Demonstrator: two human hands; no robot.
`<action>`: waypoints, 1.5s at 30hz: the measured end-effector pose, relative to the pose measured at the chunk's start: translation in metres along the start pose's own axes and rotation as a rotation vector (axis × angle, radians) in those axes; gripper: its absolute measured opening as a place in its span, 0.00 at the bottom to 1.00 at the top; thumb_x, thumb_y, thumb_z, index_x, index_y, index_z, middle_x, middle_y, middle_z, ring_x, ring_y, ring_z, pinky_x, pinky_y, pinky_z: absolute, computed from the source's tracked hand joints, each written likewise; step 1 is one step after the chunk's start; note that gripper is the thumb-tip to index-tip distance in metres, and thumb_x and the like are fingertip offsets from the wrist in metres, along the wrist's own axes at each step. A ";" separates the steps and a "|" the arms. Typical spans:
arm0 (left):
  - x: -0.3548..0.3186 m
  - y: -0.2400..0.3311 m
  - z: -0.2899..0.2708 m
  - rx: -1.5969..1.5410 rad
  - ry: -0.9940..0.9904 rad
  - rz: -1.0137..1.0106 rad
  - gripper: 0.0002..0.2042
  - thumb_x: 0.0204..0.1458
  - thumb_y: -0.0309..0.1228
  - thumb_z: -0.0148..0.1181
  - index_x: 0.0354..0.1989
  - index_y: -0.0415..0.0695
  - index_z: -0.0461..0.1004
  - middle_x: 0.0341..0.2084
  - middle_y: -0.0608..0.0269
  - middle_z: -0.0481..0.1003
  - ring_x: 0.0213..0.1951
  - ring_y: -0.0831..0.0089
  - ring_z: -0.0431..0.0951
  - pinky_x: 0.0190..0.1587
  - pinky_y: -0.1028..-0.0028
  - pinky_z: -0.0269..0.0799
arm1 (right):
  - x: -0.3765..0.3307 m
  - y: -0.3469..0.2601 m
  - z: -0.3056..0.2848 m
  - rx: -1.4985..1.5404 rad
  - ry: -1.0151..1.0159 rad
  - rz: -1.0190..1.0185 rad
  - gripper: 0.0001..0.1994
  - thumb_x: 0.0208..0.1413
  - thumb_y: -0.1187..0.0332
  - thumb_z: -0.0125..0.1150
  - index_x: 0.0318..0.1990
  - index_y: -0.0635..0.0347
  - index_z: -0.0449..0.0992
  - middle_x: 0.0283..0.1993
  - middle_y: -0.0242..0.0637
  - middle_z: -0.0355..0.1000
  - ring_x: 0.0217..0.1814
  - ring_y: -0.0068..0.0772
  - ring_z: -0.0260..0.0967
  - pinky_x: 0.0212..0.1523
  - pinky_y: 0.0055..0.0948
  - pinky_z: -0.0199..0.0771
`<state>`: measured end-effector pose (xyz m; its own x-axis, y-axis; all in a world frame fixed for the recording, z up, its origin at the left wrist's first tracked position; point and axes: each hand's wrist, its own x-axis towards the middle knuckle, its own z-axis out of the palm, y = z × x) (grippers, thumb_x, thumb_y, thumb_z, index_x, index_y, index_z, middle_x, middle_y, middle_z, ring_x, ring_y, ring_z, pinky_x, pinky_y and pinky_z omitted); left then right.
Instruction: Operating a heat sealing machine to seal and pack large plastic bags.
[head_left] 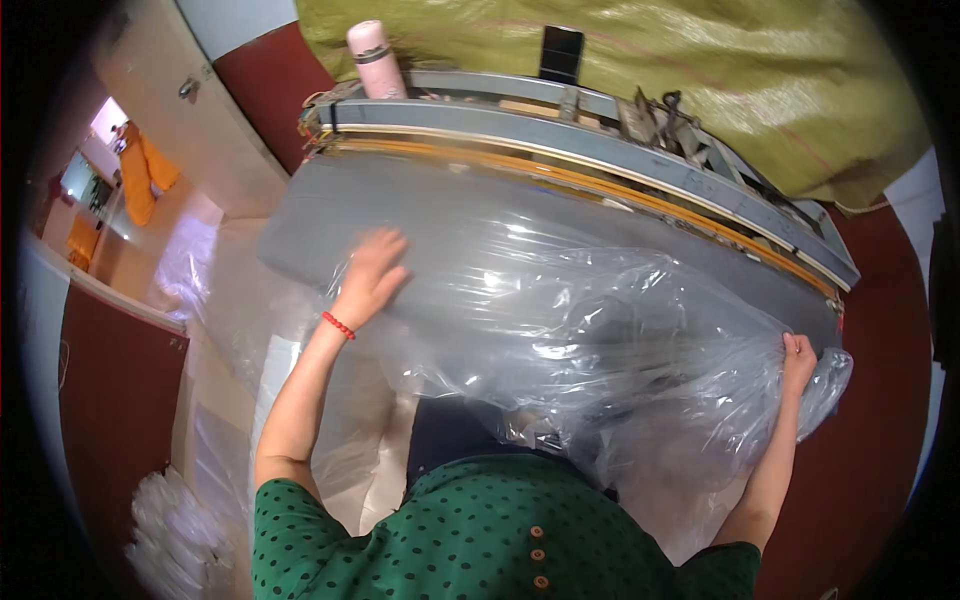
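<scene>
A wide sheet of clear plastic film [560, 310] is spread over a long grey work surface [340, 190] and hangs down over its near edge toward my lap. My right hand [798, 358] is closed on the film near the right end, where it gathers into folds. Over the left part of the film is my left hand [375, 270], fingers apart and slightly smeared by motion. It holds nothing; whether the palm touches the film I cannot tell. A red bead bracelet [338, 325] circles my left wrist.
Behind the surface runs a long metal bar machine [480, 120] with orange strips. On it stand a pink bottle [375, 60] and a dark phone [561, 54]. Olive woven sheeting [700, 80] hangs behind. Bundled clear plastic [175, 530] lies low at left, near an open door [190, 100].
</scene>
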<state>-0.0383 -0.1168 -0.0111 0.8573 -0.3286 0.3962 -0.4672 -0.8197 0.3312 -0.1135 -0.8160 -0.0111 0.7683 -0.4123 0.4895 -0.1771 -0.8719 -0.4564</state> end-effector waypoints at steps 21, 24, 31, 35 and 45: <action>0.121 0.106 0.070 -0.116 0.077 -0.146 0.08 0.40 0.30 0.61 0.22 0.40 0.69 0.15 0.62 0.69 0.24 0.69 0.68 0.29 0.71 0.65 | -0.007 0.059 -0.024 0.266 0.106 0.148 0.09 0.47 0.68 0.58 0.23 0.64 0.69 0.19 0.23 0.60 0.23 0.15 0.53 0.25 0.16 0.55; 0.126 0.098 0.086 0.112 0.010 -0.158 0.08 0.38 0.31 0.62 0.23 0.41 0.70 0.16 0.62 0.69 0.25 0.66 0.69 0.29 0.69 0.64 | -0.011 0.062 -0.033 0.459 0.156 0.197 0.07 0.49 0.70 0.57 0.24 0.63 0.70 0.22 0.21 0.61 0.25 0.12 0.54 0.27 0.12 0.55; 0.128 0.102 0.081 -0.025 0.145 -0.101 0.07 0.36 0.30 0.62 0.21 0.43 0.71 0.20 0.64 0.70 0.26 0.65 0.69 0.32 0.68 0.62 | -0.009 0.064 -0.058 0.437 0.256 0.210 0.05 0.50 0.69 0.56 0.29 0.61 0.70 0.27 0.24 0.63 0.28 0.13 0.58 0.33 0.13 0.58; 0.140 0.068 0.092 -0.404 0.405 -0.166 0.04 0.45 0.28 0.53 0.23 0.42 0.68 0.19 0.63 0.68 0.23 0.70 0.68 0.27 0.74 0.63 | 0.024 0.015 -0.030 0.818 0.399 0.475 0.07 0.53 0.67 0.52 0.33 0.62 0.70 0.26 0.28 0.65 0.26 0.16 0.60 0.29 0.15 0.59; 0.176 -0.053 0.122 -0.551 0.611 -0.576 0.10 0.49 0.33 0.48 0.28 0.37 0.68 0.23 0.57 0.71 0.26 0.71 0.69 0.32 0.74 0.65 | 0.095 -0.029 0.132 0.597 0.325 0.223 0.09 0.50 0.66 0.56 0.30 0.63 0.68 0.23 0.29 0.67 0.26 0.19 0.61 0.31 0.20 0.64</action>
<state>0.1640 -0.1885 -0.0638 0.7987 0.4737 0.3710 -0.1833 -0.3957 0.8999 0.0460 -0.7952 -0.0494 0.5145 -0.7028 0.4912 0.1293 -0.5027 -0.8547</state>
